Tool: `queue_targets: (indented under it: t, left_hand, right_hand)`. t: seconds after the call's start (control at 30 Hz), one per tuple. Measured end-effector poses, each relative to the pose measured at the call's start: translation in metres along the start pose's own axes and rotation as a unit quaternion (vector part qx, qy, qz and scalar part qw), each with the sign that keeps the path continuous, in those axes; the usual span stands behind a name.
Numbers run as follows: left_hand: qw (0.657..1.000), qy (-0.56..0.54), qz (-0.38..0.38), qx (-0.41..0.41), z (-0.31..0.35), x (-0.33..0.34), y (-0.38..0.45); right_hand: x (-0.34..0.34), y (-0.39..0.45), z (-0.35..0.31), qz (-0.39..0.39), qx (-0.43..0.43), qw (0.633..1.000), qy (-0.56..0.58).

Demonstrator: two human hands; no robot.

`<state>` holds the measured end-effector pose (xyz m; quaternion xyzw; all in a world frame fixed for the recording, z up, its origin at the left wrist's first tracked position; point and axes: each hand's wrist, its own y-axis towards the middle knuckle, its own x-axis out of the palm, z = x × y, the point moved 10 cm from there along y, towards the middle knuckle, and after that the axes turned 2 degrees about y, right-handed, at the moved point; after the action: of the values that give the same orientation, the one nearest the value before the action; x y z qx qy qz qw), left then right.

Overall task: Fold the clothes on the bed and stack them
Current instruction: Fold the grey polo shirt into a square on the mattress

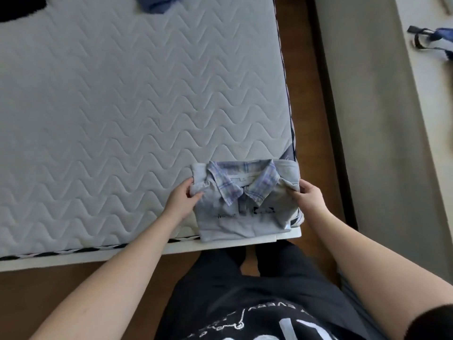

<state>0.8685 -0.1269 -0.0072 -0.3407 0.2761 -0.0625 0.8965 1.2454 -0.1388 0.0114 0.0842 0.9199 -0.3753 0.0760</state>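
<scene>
Head view: left hand (182, 200) and right hand (309, 196) are pinching the folded shirt (245, 217) at the bed (110, 106) corner.

The folded shirt (245, 207) is pale blue-grey, with a collar (263, 185) in lilac, blue and white plaid and a small black print on its front. The mattress (122, 106) is light grey, quilted in wavy zigzag lines (its edge piping is striped black and white). The floor (294, 69) is brown wood. A blue garment (157, 3) lies at the far edge, a black one (19, 7) beside it.
</scene>
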Motion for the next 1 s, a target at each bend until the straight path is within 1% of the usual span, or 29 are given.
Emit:
queue_targets:
  t: [0.1, 0.27, 0.43, 0.5, 0.6, 0.67, 0.77, 0.83, 0.9, 1.0]
  left_hand:
    - [1.0, 0.014, 0.009, 0.002, 0.009, 0.002, 0.032]
    - [0.999, 0.021, 0.029, 0.005, 0.014, 0.016, 0.086]
    - [0.998, 0.023, 0.044, 0.027, 0.022, 0.029, 0.143]
    - [0.998, -0.001, 0.053, 0.025, 0.024, 0.027, 0.162]
    - [0.995, -0.065, 0.068, 0.038, 0.028, 0.022, 0.184]
    - [0.992, -0.073, 0.085, 0.05, 0.032, 0.017, 0.198]
    - [0.991, -0.086, 0.083, 0.061, 0.039, 0.014, 0.224]
    - [0.99, -0.104, 0.067, 0.061, 0.042, 0.014, 0.241]
    - [0.989, -0.131, 0.053, 0.031, 0.04, 0.015, 0.256]
    - [0.982, -0.185, 0.039, -0.016, 0.036, 0.013, 0.272]
  right_hand:
    - [0.005, 0.03, -0.005, -0.013, -0.003, 0.999, -0.032]
    - [0.016, 0.093, -0.008, -0.052, 0.001, 0.998, -0.038]
    - [0.017, 0.155, -0.007, -0.039, -0.012, 0.999, -0.033]
    - [0.017, 0.178, -0.01, -0.034, -0.014, 0.999, -0.023]
    - [0.024, 0.209, -0.02, -0.043, -0.025, 0.998, -0.027]
    - [0.028, 0.229, -0.03, -0.046, -0.043, 0.997, -0.041]
    - [0.033, 0.255, -0.036, -0.045, -0.056, 0.995, -0.064]
    - [0.032, 0.274, -0.034, -0.029, -0.035, 0.995, -0.088]
    - [0.034, 0.288, -0.031, -0.042, -0.002, 0.995, -0.087]
    - [0.042, 0.299, -0.037, -0.069, 0.022, 0.997, -0.03]
